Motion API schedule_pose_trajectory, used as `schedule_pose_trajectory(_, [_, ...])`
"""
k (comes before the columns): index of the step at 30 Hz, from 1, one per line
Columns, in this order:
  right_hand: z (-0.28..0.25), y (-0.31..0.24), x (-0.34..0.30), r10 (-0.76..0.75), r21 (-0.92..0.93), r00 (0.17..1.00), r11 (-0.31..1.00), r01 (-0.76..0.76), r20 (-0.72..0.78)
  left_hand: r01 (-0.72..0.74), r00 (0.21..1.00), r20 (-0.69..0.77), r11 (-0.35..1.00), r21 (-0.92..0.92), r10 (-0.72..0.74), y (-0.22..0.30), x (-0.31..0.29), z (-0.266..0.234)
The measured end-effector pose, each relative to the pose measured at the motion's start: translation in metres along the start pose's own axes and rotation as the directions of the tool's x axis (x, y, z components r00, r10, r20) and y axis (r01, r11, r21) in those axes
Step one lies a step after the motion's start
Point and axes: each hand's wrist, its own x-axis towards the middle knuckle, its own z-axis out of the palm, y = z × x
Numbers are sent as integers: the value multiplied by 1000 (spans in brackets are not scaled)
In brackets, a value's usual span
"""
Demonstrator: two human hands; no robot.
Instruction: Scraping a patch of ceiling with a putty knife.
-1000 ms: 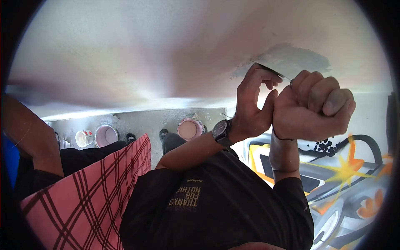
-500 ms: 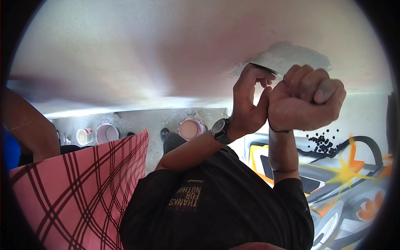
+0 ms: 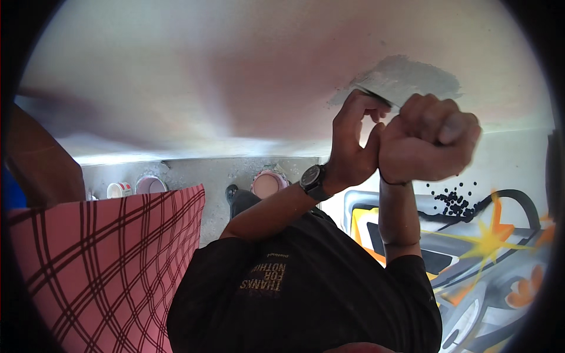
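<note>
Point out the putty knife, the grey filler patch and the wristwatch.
putty knife (image 3: 376,93): head view, on the blade edge above the left hand's fingers.
grey filler patch (image 3: 421,76): head view, on its middle.
wristwatch (image 3: 312,180): head view, on the dial.

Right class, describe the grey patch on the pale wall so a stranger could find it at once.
Start at the broad pale wall filling the upper picture, then follow the raised left hand and right hand to their fingertips. The grey patch lies just above them, an irregular wet-looking smear. It is the only grey, rough-edged mark on that otherwise smooth surface.
</note>
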Motion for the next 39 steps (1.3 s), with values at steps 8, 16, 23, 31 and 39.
schedule_pose_trajectory(8, [11,16,10,-11,-211,985,977,-27,-175,0,997,-83,999,50,5,-7,-1,6])
schedule_pose_trajectory(16, [-1,9,11,-47,-117,999,992,44,-24,-23,998,-49,998,53,26,-4,2,6])
schedule_pose_trajectory(23, [2,1,21,38,-88,996,995,-45,-79,-7,999,-35,1000,-22,6,-1,4,15])
schedule_pose_trajectory(31, [-11,-15,15,43,107,995,993,-53,89,-33,999,-8,999,-14,33,1,5,18])
schedule_pose_trajectory(39, [9,6,9,33,-119,999,992,-36,-25,-26,999,-30,1000,-16,25,3,5,1])
